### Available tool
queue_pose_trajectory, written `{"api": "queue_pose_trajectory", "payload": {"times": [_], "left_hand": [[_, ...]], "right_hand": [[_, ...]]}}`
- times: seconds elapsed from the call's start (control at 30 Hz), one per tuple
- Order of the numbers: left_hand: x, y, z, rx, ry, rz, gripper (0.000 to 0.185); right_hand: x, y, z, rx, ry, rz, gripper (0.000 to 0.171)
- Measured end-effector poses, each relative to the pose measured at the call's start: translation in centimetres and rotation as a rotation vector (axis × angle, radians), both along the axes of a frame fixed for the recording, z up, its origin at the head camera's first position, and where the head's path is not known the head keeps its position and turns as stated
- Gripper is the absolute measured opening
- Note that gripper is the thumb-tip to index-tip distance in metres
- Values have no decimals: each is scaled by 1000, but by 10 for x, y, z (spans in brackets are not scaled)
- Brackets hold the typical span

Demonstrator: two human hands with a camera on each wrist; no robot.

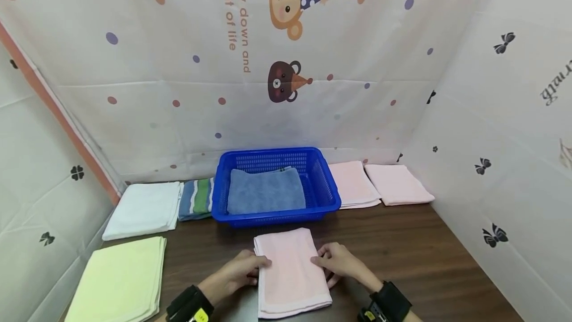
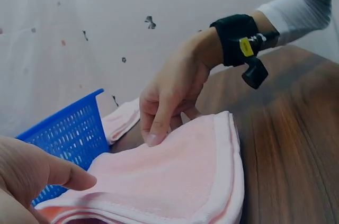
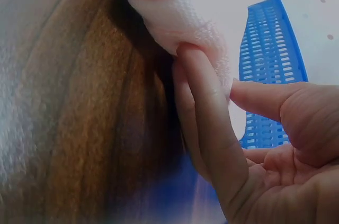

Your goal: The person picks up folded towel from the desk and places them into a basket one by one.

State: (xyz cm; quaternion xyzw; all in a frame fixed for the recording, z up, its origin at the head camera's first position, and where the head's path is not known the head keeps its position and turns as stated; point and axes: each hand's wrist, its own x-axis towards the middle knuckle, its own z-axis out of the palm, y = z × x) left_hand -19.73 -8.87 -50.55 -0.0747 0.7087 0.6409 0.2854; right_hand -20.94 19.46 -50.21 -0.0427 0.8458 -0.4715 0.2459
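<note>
Pink towel (image 1: pixel 290 270) folded on desk (image 1: pixel 402 247), before blue basket (image 1: pixel 328 190) | my left hand (image 1: pixel 241 270), right hand (image 1: pixel 337 260) pinch its side edges | risk: uneven lift could let the fold slip open.

I'm looking at staged recording booth, not home. Printed cartoon sheets (image 1: pixel 277 63) hung as walls far, left, right. Dark wood-grain table (image 1: pixel 402 252). Folded towels (image 1: pixel 143 207) laid in neat rows along far edge, blue plastic basket (image 1: pixel 321 183) centre.
</note>
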Motion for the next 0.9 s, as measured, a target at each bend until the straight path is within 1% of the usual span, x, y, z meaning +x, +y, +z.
{"api": "queue_pose_trajectory", "payload": {"times": [0.07, 0.13, 0.23, 0.3, 0.4, 0.47, 0.6, 0.63, 0.7, 0.83, 0.9], "left_hand": [[0, -1, -1, 11, 16, -28, 11], [1, -3, 0, 0, 44, -49, 17], [1, -4, 2, -15, 78, -50, 34], [2, -5, 3, -9, 65, -35, 38], [4, -8, 1, 5, 46, -22, 32], [6, -12, -1, -7, 26, -13, 26], [5, -17, -4, -17, -9, -18, 22], [4, -18, -5, -34, -7, -23, 22], [4, -18, -6, -73, 15, -32, 20], [7, -16, -5, -161, 87, -12, 18], [10, -16, -4, -150, 120, 1, 18]], "right_hand": [[0, -1, 1, 14, -4, 6, 29], [0, -1, 2, 24, -9, 12, 28], [-1, -2, 4, 30, -4, 25, 27], [-3, -2, 5, 28, 5, 27, 28], [-6, -4, 4, 23, 19, 31, 27], [-8, -5, 3, 9, 16, 28, 27], [-13, -5, 0, -26, -11, 22, 25], [-13, -5, 0, -36, -21, 19, 24], [-14, -4, -1, -46, -26, 19, 21], [-12, -4, 1, -53, 3, 25, 20], [-10, -5, 4, -60, 32, 32, 21]]}}
